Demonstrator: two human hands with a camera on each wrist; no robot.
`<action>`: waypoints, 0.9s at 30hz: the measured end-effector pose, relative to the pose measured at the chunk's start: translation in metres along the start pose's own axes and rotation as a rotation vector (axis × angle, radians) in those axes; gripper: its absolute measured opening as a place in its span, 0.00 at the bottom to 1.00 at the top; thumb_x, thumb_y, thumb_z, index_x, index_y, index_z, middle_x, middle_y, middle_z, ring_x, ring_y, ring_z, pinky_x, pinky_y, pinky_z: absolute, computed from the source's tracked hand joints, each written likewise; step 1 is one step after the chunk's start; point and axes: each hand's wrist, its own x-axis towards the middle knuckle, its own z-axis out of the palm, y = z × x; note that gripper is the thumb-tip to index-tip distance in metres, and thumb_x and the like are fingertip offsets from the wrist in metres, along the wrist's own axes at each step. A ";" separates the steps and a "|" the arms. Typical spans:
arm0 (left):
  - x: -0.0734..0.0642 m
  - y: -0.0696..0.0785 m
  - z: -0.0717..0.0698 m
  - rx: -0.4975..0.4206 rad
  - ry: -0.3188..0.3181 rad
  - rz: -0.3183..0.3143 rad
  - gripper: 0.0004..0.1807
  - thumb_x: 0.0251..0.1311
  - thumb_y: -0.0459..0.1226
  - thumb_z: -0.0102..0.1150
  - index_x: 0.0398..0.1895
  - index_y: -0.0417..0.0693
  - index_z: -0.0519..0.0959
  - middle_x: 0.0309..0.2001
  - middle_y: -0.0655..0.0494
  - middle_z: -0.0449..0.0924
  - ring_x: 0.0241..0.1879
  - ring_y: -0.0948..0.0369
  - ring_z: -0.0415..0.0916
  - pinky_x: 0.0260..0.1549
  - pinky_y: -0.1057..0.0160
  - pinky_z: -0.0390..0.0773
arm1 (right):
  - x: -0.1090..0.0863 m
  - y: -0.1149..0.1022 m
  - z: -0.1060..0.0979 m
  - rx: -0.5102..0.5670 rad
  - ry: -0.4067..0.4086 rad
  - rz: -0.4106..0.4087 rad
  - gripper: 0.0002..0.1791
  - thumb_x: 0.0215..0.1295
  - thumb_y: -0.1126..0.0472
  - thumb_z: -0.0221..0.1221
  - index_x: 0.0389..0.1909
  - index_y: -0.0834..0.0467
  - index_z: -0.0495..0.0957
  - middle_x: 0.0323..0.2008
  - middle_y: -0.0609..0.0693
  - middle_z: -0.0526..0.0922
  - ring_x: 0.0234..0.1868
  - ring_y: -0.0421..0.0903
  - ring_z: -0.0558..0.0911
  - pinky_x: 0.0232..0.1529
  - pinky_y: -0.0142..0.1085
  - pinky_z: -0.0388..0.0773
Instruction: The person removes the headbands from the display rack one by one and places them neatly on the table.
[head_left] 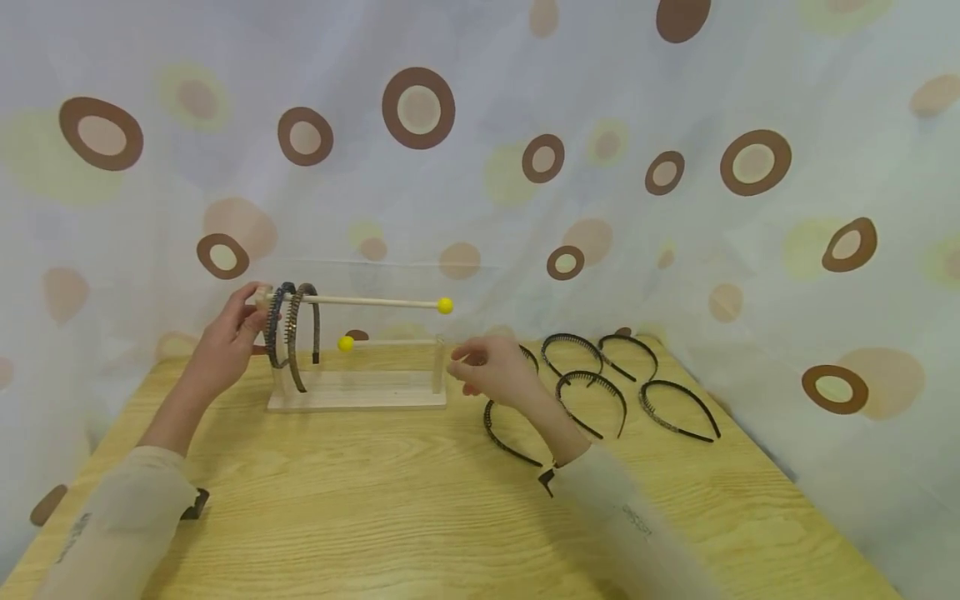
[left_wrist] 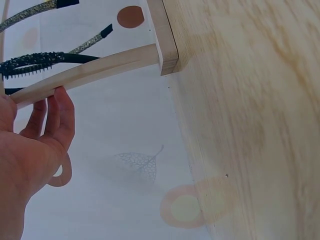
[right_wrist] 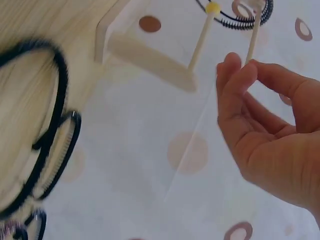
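Note:
My left hand grips the top of the left upright of a wooden rack; the left wrist view shows the fingertips against that upright. Two headbands hang at the left end of the upper rod, one dark with teeth, the other brownish and glittery. My right hand hovers just right of the rack, below the upper rod's yellow ball end. Its fingers are loosely bent and nothing shows between them. The right forearm partly hides a black headband.
Several more headbands lie on the right of the wooden table, among them a toothed one and a glittery one. A lower rod with a yellow ball points left from the right upright. Behind hangs a patterned cloth.

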 end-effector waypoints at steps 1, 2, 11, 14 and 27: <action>0.000 0.000 0.000 0.002 0.001 0.001 0.31 0.83 0.46 0.34 0.81 0.45 0.47 0.64 0.24 0.65 0.62 0.27 0.65 0.47 0.32 0.77 | 0.004 -0.003 0.006 0.010 -0.008 -0.030 0.15 0.72 0.58 0.64 0.53 0.62 0.83 0.32 0.49 0.86 0.27 0.46 0.86 0.32 0.40 0.87; 0.000 0.000 0.000 0.004 0.001 0.000 0.31 0.83 0.46 0.34 0.81 0.45 0.47 0.63 0.24 0.65 0.62 0.27 0.65 0.47 0.32 0.77 | 0.008 -0.007 0.012 0.018 -0.016 -0.054 0.15 0.72 0.58 0.64 0.53 0.62 0.83 0.32 0.48 0.86 0.27 0.46 0.86 0.32 0.40 0.86; 0.000 -0.001 0.000 -0.017 -0.008 -0.018 0.31 0.83 0.46 0.34 0.82 0.48 0.47 0.64 0.26 0.65 0.63 0.28 0.65 0.46 0.35 0.79 | 0.040 -0.041 0.075 0.177 0.007 -0.148 0.10 0.70 0.60 0.66 0.46 0.61 0.86 0.31 0.44 0.87 0.29 0.42 0.86 0.33 0.34 0.85; 0.001 0.000 0.001 -0.020 -0.011 -0.026 0.31 0.83 0.46 0.34 0.82 0.48 0.46 0.65 0.26 0.65 0.63 0.29 0.65 0.45 0.40 0.82 | 0.046 -0.056 0.091 0.234 0.027 -0.140 0.09 0.69 0.60 0.66 0.45 0.61 0.86 0.30 0.45 0.87 0.29 0.41 0.85 0.33 0.33 0.84; 0.001 0.002 0.002 -0.028 -0.001 -0.027 0.31 0.82 0.47 0.34 0.82 0.48 0.47 0.63 0.27 0.67 0.62 0.30 0.67 0.45 0.37 0.80 | 0.062 -0.088 0.156 0.222 0.170 -0.087 0.16 0.64 0.57 0.72 0.47 0.62 0.85 0.38 0.43 0.83 0.36 0.36 0.81 0.34 0.27 0.80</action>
